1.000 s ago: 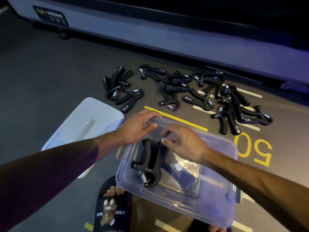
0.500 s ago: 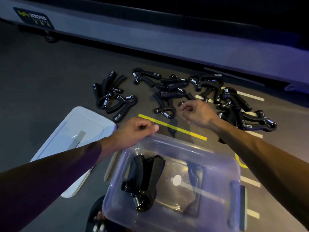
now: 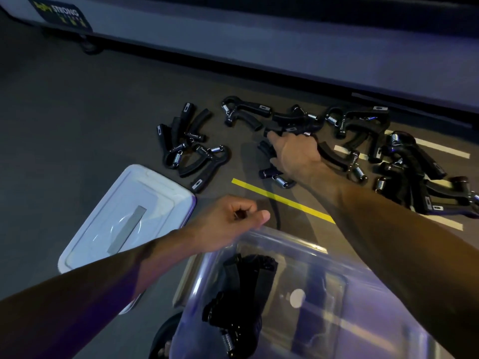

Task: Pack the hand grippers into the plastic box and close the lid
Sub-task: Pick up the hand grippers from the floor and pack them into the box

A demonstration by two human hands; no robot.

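Your right hand (image 3: 293, 154) lies on top of a black hand gripper (image 3: 274, 164) on the dark floor (image 3: 77, 112), fingers bent down over its handles — whether they have closed round it or only rest on it cannot be told from here. Its spring end pokes out just under your wrist, toward you. More loose grippers (image 3: 363, 125) lie scattered beyond and to the right of that hand, some overlapping one another; a smaller cluster (image 3: 189, 149) sits well off to its left.

Your left hand (image 3: 228, 221) hovers at the far rim of the clear plastic box (image 3: 324, 307), fingers curled into a loose fist and holding nothing, thumb stretched out along the edge. Whether it touches the rim is unclear. Directly below that hand, inside the box, lies one packed gripper (image 3: 241, 294), spring end toward you.

The lid (image 3: 124, 216) rests flat on the floor to the left of your left forearm, off the box. A yellow floor line (image 3: 282, 200) runs between your two hands.
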